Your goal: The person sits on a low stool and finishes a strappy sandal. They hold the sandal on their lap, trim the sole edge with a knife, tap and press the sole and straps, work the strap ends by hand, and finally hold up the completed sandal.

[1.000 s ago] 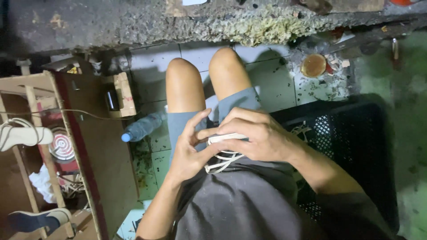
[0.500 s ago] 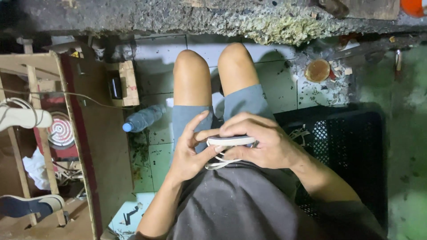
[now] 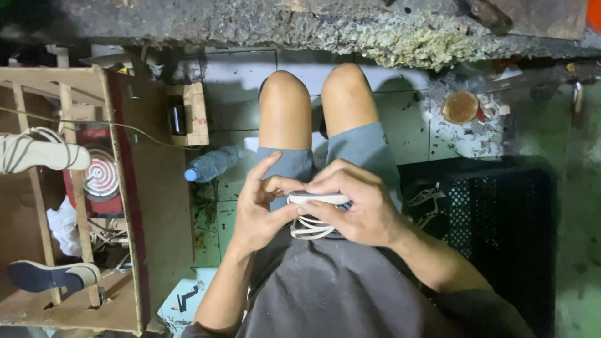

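place: small shoe-making workshop, floor level
evidence 9 o'clock: wooden rack (image 3: 119, 188) with strappy sandal (image 3: 37, 153) and dark sole (image 3: 53, 275)
evidence 3 o'clock: black plastic crate (image 3: 501, 219) holding sandals
floor: stained tiles (image 3: 407, 119)

A white strappy sandal (image 3: 316, 213) lay sole-up over the person's lap — thin cream straps looping loosely beneath it — clasped from both sides between the two hands.
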